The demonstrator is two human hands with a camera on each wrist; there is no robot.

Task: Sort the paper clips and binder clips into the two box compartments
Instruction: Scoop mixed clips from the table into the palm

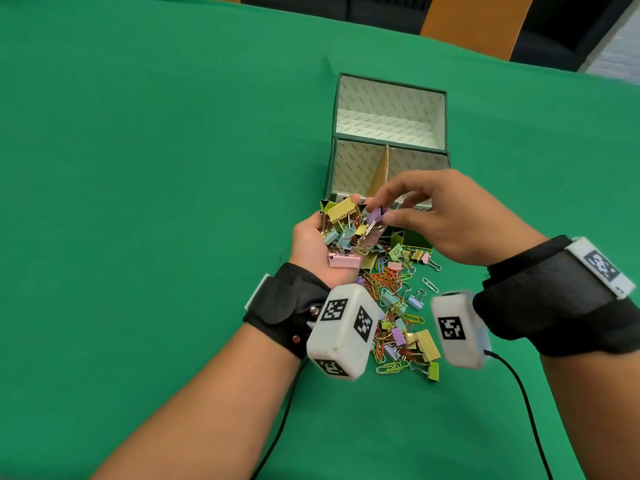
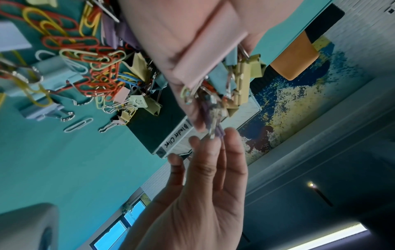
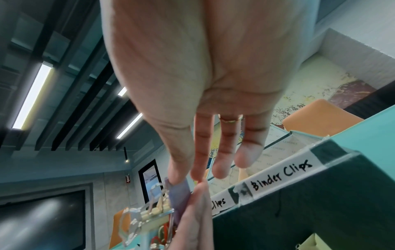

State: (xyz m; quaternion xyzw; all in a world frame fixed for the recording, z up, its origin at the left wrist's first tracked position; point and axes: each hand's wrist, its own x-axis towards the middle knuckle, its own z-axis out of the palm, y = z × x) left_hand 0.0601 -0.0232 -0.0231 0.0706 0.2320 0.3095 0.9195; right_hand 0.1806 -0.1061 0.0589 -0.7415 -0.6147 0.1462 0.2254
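My left hand (image 1: 311,244) lies palm up just in front of the box (image 1: 332,174), cupped round a heap of pastel binder clips (image 1: 343,209) mixed with a few paper clips. The fingertips of my right hand (image 1: 433,220) reach over that heap, thumb and forefinger pinching a purple binder clip (image 1: 375,213) (image 2: 219,133) (image 3: 180,191). A tan divider (image 1: 381,171) splits the box in two. The right half carries a "Binder Clips" label (image 3: 282,175) (image 2: 176,137). More paper clips and binder clips lie in a pile (image 1: 394,299) (image 2: 96,72) on the cloth between my wrists.
The box's lid (image 1: 391,109) stands open behind the compartments. A green cloth (image 1: 138,168) covers the table out to its far edge. Orange chair backs (image 1: 474,22) stand beyond it. Black cables (image 1: 519,393) trail from both wrist cameras towards me.
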